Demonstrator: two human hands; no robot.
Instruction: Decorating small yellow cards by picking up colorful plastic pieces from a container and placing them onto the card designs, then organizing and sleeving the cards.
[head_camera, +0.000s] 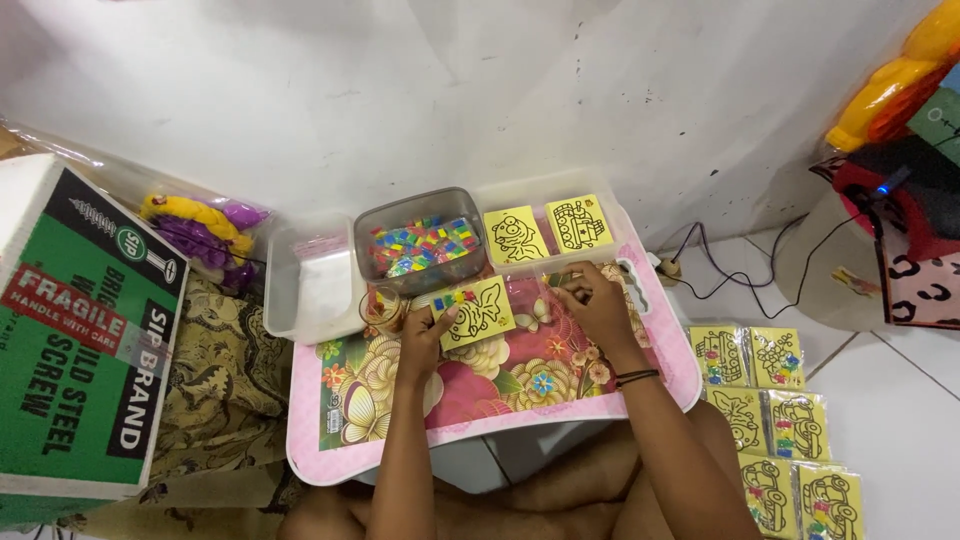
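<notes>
A white plaster wall and tiled floor (900, 400) frame a pink floral lap-table surface (480, 395). Beyond the fingers sits a clear plastic tub (420, 245) of bright beads. Left hand (420, 340) fingers pinch a glossy yellow card (478, 312); right hand (598, 305) fingers press together just beside it.
</notes>
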